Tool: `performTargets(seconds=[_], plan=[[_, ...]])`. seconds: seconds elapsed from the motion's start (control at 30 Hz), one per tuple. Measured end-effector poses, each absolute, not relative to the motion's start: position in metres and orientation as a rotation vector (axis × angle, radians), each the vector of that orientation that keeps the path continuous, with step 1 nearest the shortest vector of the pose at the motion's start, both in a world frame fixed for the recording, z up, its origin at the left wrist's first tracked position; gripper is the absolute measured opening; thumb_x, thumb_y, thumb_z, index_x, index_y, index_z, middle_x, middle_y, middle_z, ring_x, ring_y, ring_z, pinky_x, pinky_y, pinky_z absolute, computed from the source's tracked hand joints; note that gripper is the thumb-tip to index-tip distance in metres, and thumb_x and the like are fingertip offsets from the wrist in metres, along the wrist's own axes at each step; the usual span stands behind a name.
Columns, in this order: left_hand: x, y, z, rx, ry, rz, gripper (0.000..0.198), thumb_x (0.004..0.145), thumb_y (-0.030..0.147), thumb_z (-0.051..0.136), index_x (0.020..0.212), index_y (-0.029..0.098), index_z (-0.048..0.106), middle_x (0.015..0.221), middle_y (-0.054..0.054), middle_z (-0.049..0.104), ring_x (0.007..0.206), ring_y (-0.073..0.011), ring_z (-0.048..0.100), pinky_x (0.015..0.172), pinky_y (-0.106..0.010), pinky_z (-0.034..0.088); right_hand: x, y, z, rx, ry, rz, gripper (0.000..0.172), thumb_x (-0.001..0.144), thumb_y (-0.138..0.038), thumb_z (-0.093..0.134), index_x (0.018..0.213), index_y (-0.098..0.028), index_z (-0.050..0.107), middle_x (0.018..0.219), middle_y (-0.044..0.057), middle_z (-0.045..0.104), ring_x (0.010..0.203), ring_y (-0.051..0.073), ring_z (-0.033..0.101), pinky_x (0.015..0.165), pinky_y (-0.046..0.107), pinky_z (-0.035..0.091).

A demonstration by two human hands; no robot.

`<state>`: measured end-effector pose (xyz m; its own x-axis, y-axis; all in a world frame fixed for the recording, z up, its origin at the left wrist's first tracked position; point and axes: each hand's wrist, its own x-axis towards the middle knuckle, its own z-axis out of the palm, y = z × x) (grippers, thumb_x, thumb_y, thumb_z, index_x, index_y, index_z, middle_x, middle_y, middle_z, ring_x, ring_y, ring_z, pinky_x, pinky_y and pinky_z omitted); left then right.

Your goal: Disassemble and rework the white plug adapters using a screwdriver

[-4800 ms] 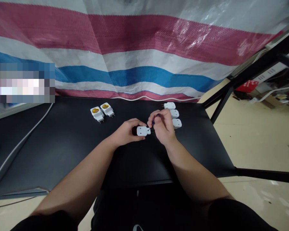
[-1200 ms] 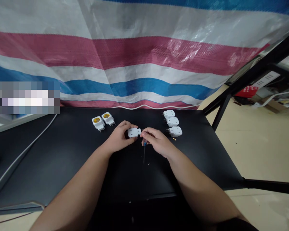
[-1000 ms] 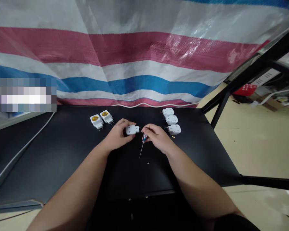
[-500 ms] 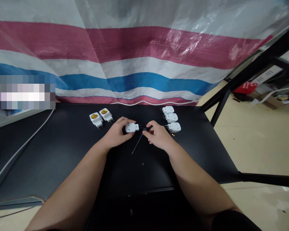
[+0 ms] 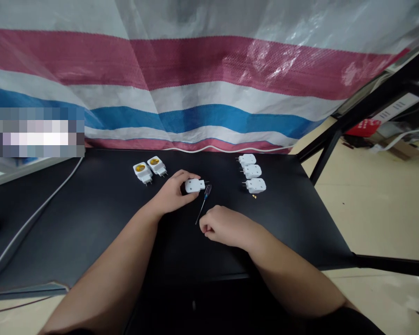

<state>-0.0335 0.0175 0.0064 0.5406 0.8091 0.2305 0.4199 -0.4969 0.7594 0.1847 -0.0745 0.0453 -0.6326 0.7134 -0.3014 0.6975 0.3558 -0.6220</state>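
My left hand (image 5: 172, 194) grips a white plug adapter (image 5: 194, 185) on the black table (image 5: 91, 218). A small screwdriver (image 5: 203, 203) with a blue handle lies on the table just right of the adapter, free of both hands. My right hand (image 5: 221, 226) rests nearer to me, below the screwdriver tip, with its fingertips pinched together at the table; what they hold is too small to see.
Two white adapters with yellow centres (image 5: 149, 168) lie at the back left. Three white adapters (image 5: 251, 172) sit in a column at the back right, a tiny brass bit (image 5: 254, 197) beside them. A grey cable (image 5: 31, 214) crosses the left side. A striped tarp (image 5: 202, 88) hangs behind.
My right hand put the screwdriver down beside the adapter and drew back toward me, where it now pinches at the table surface. My left hand stayed on the adapter.
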Motion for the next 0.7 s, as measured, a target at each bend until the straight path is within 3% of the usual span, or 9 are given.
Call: performTargets(seconds=[0.4, 0.7], plan=[[-0.035, 0.019, 0.006, 2.135, 0.973, 0.778, 0.043, 0.086, 0.026, 0.077, 0.129, 0.022, 0.071, 0.116, -0.008, 0.066, 0.099, -0.023, 0.069, 0.088, -0.04, 0.057, 0.185, -0.077, 0.043, -1.353, -2.665, 1.009, 0.019, 0.075, -0.002, 0.065, 0.069, -0.018, 0.059, 0.074, 0.0, 0.062, 0.066, 0.012, 0.046, 0.062, 0.028, 0.03], [-0.034, 0.018, 0.007, 2.126, 0.971, 0.774, 0.044, 0.085, 0.026, 0.078, 0.128, 0.022, 0.071, 0.116, -0.007, 0.066, 0.101, -0.0233, 0.069, 0.09, -0.041, 0.057, 0.185, -0.068, 0.037, -1.383, -2.61, 0.857, 0.015, 0.079, -0.005, 0.064, 0.081, -0.018, 0.07, 0.086, 0.004, 0.07, 0.075, 0.016, 0.057, 0.068, 0.029, 0.037]])
